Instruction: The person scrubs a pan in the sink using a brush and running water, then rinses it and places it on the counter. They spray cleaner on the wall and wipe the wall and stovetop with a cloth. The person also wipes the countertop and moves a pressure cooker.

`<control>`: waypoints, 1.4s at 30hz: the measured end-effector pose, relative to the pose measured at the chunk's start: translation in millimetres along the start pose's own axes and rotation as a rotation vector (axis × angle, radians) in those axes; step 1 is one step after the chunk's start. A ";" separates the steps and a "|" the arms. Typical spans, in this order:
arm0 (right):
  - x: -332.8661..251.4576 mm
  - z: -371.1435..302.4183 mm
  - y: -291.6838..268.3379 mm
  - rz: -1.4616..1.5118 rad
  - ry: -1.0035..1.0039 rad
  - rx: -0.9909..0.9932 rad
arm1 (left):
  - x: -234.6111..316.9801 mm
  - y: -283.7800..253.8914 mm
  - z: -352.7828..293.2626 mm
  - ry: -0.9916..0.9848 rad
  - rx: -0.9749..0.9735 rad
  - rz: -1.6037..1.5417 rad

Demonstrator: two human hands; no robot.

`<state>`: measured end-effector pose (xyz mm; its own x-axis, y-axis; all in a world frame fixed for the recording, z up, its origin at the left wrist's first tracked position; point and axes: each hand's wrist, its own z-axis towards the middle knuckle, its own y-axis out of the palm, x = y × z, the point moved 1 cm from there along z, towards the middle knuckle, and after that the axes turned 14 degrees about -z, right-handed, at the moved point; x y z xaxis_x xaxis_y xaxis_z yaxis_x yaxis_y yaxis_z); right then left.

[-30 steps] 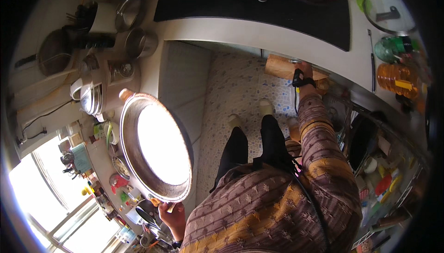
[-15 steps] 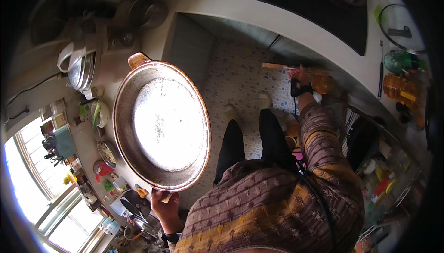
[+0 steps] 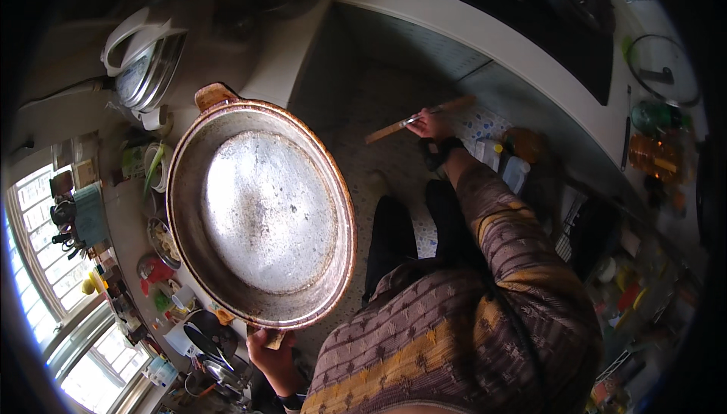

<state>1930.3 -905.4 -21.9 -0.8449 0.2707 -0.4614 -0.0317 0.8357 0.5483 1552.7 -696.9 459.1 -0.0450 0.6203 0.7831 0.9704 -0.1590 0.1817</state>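
Observation:
A big round metal pan (image 3: 265, 209) with a worn brown rim hangs tilted on the left, its grey inside turned up toward me. My left hand (image 3: 273, 353) is closed on the ear handle at its near edge. The opposite handle (image 3: 216, 96) sticks out free at the far side. Farther right, my right hand (image 3: 429, 124) is wrapped round the middle of a long thin wooden strip (image 3: 388, 133), held slantwise above the floor. A light, shiny spot shows beside those fingers; whether it belongs to the strip cannot be made out.
Ahead lies a counter with a black stovetop (image 3: 485, 1). At right are a glass lid (image 3: 664, 73) and bottles of orange liquid (image 3: 655, 158). The left counter carries a white-handled pot (image 3: 144, 73), a bowl (image 3: 163, 241) and clutter below the windows (image 3: 45, 247).
My right hand has moved left with the wooden strip, which now slants upward to the right. The pan has shifted slightly and the glare inside it has dimmed.

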 end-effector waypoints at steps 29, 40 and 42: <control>63.1 170.2 216.2 -0.198 0.089 0.071 | -0.1 -24.8 6.3 0.078 0.192 -0.070; -73.3 -37.7 18.5 -0.333 -0.794 0.313 | 25.5 24.3 17.9 0.012 -0.087 0.123; -120.6 -81.5 -32.9 0.205 -0.603 0.450 | 28.0 48.0 23.8 -0.008 -0.188 0.231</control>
<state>1989.8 -1004.5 72.5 -0.3703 0.5461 -0.7514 0.4228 0.8194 0.3871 1603.7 -669.0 475.6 0.1741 0.5573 0.8119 0.8939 -0.4353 0.1071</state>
